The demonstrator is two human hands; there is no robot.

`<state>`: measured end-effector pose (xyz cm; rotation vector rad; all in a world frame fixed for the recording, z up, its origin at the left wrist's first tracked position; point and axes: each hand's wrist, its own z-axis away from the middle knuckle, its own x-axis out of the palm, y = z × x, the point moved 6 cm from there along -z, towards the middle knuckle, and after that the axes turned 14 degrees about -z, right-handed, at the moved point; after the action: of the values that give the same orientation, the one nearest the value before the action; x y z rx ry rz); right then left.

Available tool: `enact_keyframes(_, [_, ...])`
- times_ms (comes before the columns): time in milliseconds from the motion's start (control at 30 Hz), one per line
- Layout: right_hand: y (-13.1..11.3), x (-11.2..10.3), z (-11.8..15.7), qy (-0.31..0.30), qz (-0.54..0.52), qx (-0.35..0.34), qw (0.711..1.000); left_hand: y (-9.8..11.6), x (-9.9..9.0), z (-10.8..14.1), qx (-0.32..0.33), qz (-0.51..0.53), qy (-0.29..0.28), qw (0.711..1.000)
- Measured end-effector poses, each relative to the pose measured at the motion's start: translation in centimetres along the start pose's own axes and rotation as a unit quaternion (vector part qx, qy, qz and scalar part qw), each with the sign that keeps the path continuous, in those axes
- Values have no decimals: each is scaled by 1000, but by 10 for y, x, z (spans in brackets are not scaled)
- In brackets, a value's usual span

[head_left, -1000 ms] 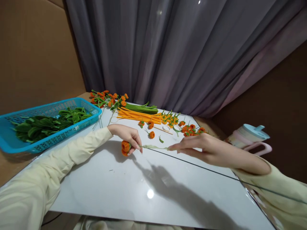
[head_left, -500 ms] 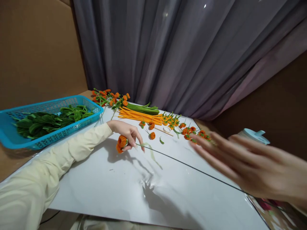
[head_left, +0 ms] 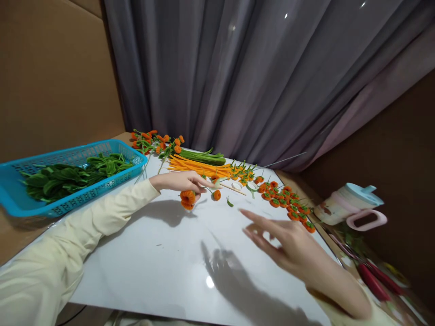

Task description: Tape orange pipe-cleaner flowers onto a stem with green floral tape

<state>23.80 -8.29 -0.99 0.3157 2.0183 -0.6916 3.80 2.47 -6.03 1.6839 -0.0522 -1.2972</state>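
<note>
My left hand (head_left: 185,182) is above the middle of the white tabletop, fingers closed on a stem with fuzzy orange flowers (head_left: 187,199) that hang below the palm. A pale green strip (head_left: 217,184) shows at its fingertips. Beyond them a thin wire (head_left: 285,159) slants up to the right; whether it is the same stem I cannot tell. My right hand (head_left: 288,240) hovers at the right with its fingers apart and nothing visible in it. Between the hands lie a loose orange flower (head_left: 216,195) and a small green leaf piece (head_left: 230,202).
At the left stands a blue basket (head_left: 50,209) of fuzzy green leaves. Orange stems (head_left: 197,165), green stems (head_left: 204,157) and tape rolls (head_left: 252,186) lie at the back. Several orange flower heads (head_left: 280,197) line the right, near a cup (head_left: 343,203) and red-handled pliers (head_left: 374,281).
My left hand has moved away and slightly right with the flowers, and their dark stem no longer stretches toward my right hand. My right hand has drawn back left and down, uncovering the cup and flower heads.
</note>
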Motion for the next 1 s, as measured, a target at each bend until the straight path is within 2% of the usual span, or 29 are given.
enact_keyframes(100, [9,1,-36,122,61,-43,990,9,1,2,19,-142,39,989])
enact_keyframes(133, [9,2,-42,138,73,-73,985,14,3,3,34,-193,50,979])
enact_keyframes(167, [9,5,-48,132,81,-97,983,18,5,4,48,-246,62,966])
enact_keyframes(233, [12,13,-59,90,90,-103,987,27,10,6,65,-355,90,928])
enact_keyframes(300, [21,24,-69,17,71,-67,995,34,16,7,70,-459,119,878])
enact_keyframes(400, [41,41,-80,-70,-37,3,997,38,23,7,70,-559,141,814])
enact_keyframes(467, [55,49,-83,-82,-91,41,992,37,25,5,60,-589,136,794])
enact_keyframes(533, [67,56,-83,-82,-96,62,990,34,25,4,46,-599,123,790])
enact_keyframes(600, [72,58,-82,-61,-60,60,994,30,23,3,33,-582,117,804])
enact_keyframes(633, [71,58,-83,-40,-32,46,998,28,21,3,29,-559,116,821])
enact_keyframes(733, [60,51,-83,27,62,-25,997,23,13,2,23,-415,114,902])
enact_keyframes(833, [45,49,-84,32,127,-95,987,17,2,1,1,-212,109,971])
enact_keyframes(900, [38,50,-83,19,152,-128,980,12,-2,0,-28,-64,82,994])
enact_keyframes(1000, [31,52,-81,11,157,-166,973,6,-1,1,-59,100,21,993])
